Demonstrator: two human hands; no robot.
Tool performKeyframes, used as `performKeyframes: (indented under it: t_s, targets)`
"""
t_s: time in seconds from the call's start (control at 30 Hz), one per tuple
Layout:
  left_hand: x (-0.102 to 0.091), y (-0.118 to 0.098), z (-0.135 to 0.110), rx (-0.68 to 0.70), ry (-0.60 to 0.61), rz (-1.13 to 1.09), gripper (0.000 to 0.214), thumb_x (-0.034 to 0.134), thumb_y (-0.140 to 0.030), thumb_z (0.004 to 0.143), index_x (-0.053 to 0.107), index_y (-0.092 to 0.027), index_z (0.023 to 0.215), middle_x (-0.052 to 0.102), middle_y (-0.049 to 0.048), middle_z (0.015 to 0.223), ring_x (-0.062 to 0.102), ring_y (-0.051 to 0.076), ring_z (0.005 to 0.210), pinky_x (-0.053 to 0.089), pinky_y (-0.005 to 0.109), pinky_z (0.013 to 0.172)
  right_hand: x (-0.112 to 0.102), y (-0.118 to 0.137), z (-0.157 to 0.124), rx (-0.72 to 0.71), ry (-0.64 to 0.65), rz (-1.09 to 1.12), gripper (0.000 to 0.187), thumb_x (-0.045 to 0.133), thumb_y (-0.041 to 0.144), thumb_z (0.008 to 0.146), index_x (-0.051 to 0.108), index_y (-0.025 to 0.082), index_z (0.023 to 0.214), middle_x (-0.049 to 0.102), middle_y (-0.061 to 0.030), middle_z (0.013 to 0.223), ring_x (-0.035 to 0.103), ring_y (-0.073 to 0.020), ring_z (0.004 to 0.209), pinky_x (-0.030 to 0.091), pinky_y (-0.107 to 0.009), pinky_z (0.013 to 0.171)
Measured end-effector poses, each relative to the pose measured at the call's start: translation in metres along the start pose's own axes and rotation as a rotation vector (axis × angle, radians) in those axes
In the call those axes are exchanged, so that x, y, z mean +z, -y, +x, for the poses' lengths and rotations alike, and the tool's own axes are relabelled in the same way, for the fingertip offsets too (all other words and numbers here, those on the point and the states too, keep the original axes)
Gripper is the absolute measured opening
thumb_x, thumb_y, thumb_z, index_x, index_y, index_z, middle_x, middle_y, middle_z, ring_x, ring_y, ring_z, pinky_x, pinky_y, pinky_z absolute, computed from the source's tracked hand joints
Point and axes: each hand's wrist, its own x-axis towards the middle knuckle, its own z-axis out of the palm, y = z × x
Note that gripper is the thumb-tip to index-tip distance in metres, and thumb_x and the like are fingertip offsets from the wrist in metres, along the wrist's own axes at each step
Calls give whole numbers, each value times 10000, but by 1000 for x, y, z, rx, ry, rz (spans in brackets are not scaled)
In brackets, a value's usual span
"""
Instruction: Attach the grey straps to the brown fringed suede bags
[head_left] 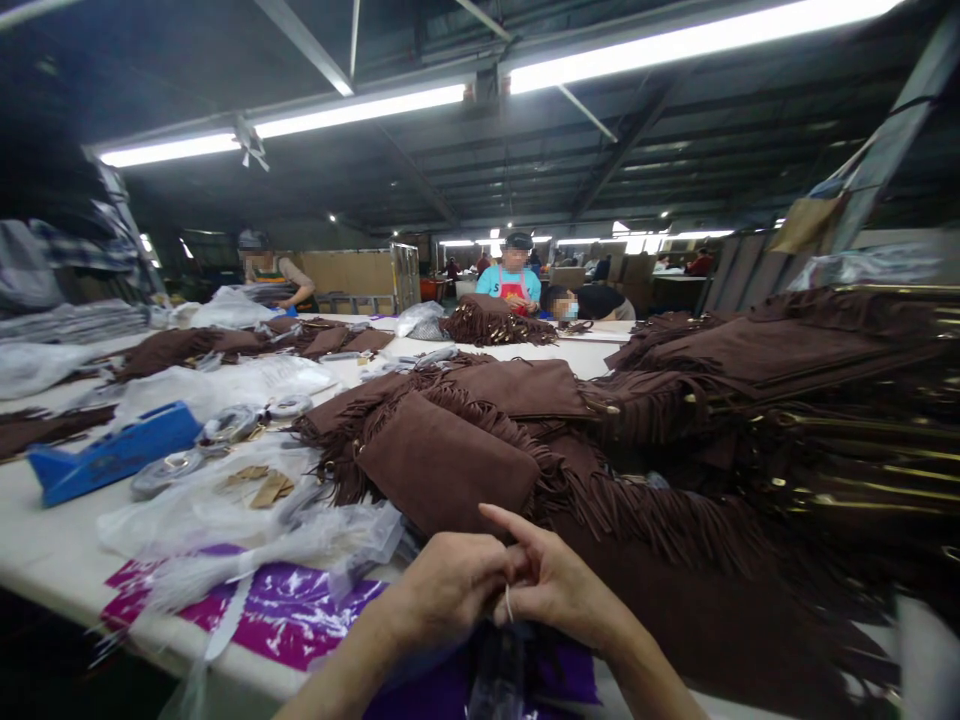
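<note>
My left hand (454, 585) and my right hand (562, 580) meet low in the middle of the view, fingertips touching. A thin white strip (509, 604) shows at my right thumb, pinched there while the index finger points out. My left fingers are curled closed, and whatever they hold is hidden. Just below my hands is a clear plastic piece (496, 680) over something dark. Right beyond my fingers lies a brown fringed suede bag (450, 465), on top of a pile of similar ones.
On the white table (45, 545) at left are a blue tape dispenser (124, 450), clear plastic bags (225, 385) and shiny purple packaging (300, 610). More brown bags with gold zips (847, 450) are heaped at right. Co-workers, one in a blue top (510, 285), are across the table.
</note>
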Motion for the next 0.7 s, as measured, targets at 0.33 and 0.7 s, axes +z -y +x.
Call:
performKeyframes:
  t_s: [0.33,0.7]
  targets:
    - [-21,3,-29,-47,47,-139,154,434,-177,939,523,-188,814,513,20,905,489,137,821,418,226,752,-13,16,2,-71,-335,126,530,837,408,657,626,176,1084,606,61,603,612,-115,494,472,-185,440]
    - [-2,33,-28,65,-264,620,631,513,-48,774,446,-213,1380,482,114,1411,409,307,1287,353,496,1057,-27,33,-18,-415,-444,460,391,915,350,611,567,229,743,581,52,646,453,-61,504,408,-126,443]
